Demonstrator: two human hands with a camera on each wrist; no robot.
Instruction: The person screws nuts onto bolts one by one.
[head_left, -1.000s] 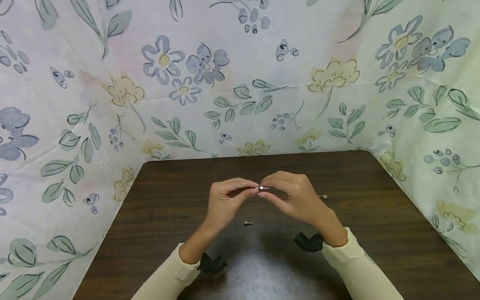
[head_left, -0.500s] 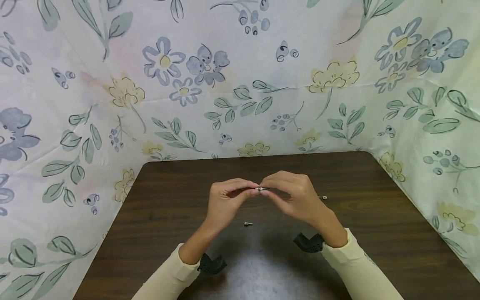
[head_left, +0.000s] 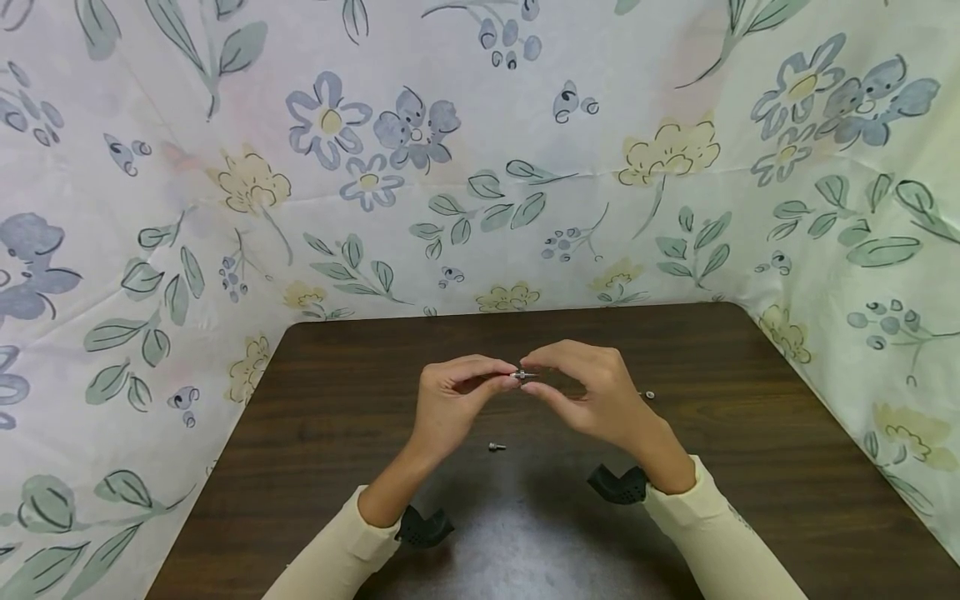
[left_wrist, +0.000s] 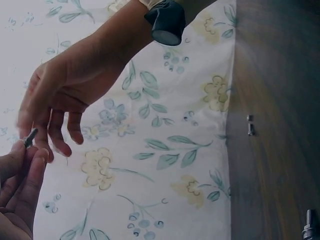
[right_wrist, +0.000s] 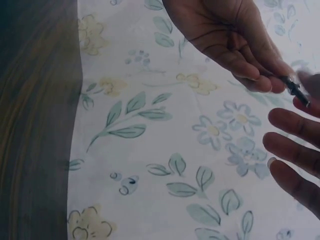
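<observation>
One cream sleeve [head_left: 330, 554] starts us off at the left, lying over the dark worktop [head_left: 322, 417], a black wrist camera [head_left: 424, 527] just below its cuff. Up from there comes the left grip [head_left: 450, 408], and it's a pinch: thumb and forefinger squeezed together on one end of a little metal bolt [head_left: 523, 375]. Just under that action, a loose bolt [head_left: 497, 447] lies on its side, ring-like pieces around its shank in the left wrist view.

Back up to the held bolt, raised clear of the worktop between the two hands! One end is buried in the left fingertips, a wider collar sits partway along, and the slim shank points right. This one should handle light, stiff and hard to break, but smooth and tiny enough to spin or slip. Best hold, I'd judge: fingertips on the covered end to steady it, a second pair on the collar, where the extra width gives something to turn.

Next along, the right grip [head_left: 592, 392]: thumb and forefinger parted in a narrow arch around the bolt's free end. Any actual contact? Can't tell. Below the wrist, a second camera [head_left: 618, 484]. And just beyond the forearm, small metal parts [head_left: 649, 395] on the worktop; the left wrist view makes it two, close together.
</observation>
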